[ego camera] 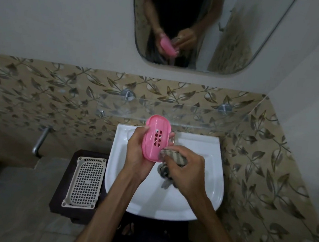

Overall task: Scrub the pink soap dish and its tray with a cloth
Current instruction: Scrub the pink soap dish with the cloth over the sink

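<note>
My left hand (137, 154) grips a pink oval soap dish (155, 135) over the white sink (207, 179), tilted with its slotted face toward me. Fingers wrap both long edges. My right hand (185, 172) is closed on a grey striped cloth (174, 157), whose bunched end presses against the dish's lower right edge. The rest of the cloth hangs down into the basin. I cannot tell whether the pink piece is the dish or its tray; only one pink piece shows.
A glass shelf (195, 117) runs along the tiled wall just above the sink. A white perforated basket (86, 182) rests on a dark stool left of the sink. A metal handle (40, 140) sticks out at left. A mirror (196, 25) hangs above.
</note>
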